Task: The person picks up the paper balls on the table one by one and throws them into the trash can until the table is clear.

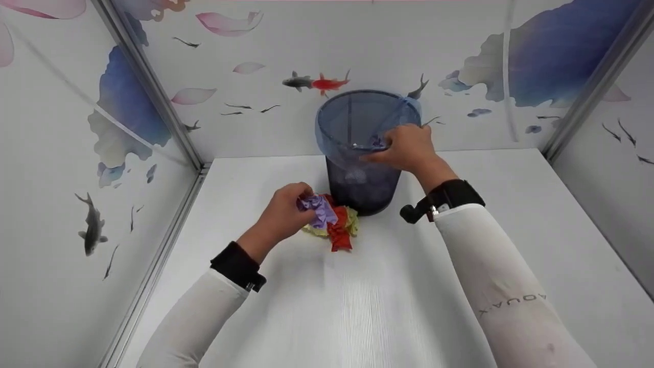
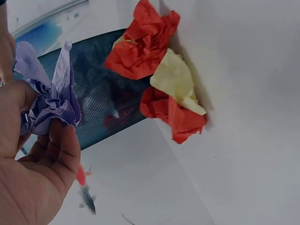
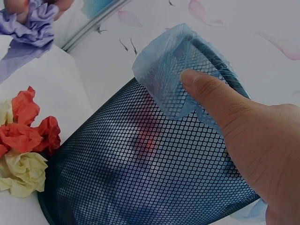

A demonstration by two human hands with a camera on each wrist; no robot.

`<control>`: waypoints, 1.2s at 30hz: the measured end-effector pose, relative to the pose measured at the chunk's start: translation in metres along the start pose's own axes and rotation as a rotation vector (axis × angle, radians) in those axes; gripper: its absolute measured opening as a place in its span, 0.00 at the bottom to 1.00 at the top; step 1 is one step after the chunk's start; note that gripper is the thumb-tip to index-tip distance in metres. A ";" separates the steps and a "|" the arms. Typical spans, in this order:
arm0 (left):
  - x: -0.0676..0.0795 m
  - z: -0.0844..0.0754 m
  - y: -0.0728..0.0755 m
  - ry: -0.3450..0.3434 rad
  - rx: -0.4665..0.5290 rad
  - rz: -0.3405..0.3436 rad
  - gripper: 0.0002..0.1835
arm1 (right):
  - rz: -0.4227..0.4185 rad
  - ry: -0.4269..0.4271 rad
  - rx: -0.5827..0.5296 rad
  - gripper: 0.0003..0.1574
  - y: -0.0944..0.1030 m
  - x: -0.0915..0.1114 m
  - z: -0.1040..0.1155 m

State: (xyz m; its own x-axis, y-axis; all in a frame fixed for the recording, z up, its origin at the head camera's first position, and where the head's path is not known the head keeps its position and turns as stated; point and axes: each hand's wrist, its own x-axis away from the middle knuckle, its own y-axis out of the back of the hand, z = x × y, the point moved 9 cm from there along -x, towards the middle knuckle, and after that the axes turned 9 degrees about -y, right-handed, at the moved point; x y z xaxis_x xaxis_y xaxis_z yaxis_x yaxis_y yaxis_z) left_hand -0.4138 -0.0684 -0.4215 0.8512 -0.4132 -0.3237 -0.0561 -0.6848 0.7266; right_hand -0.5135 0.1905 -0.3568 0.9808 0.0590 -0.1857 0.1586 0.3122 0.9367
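My left hand (image 1: 281,214) pinches a crumpled piece of purple paper (image 2: 51,110) between thumb and fingers. In the left wrist view the paper is off the table. A dark mesh wastebasket (image 1: 364,191) stands by the back wall, lined with a thin blue plastic bag (image 3: 161,70) folded over its rim. My right hand (image 1: 409,148) grips the near right of that rim, its thumb pressing the bag outside. Crumpled red paper (image 2: 145,42) and pale yellow paper (image 2: 173,77) lie heaped at the basket's foot. Contents show only blurrily through the mesh.
The white table (image 1: 352,312) is closed in by a back wall (image 1: 255,128) and side walls printed with fish and petals. Metal posts (image 1: 153,82) run up the corners. Each wrist wears a black strap (image 1: 236,266).
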 end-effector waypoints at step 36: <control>-0.146 -0.104 0.059 -0.100 -0.146 -0.306 0.22 | 0.006 0.005 0.004 0.43 0.002 0.000 0.001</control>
State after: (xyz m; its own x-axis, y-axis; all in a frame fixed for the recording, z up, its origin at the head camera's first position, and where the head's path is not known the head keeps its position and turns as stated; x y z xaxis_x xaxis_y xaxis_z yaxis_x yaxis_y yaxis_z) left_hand -0.4866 0.0136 -0.2680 0.7614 -0.2641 -0.5920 0.2747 -0.6958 0.6636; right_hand -0.5131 0.1898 -0.3547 0.9811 0.0659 -0.1817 0.1532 0.3081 0.9389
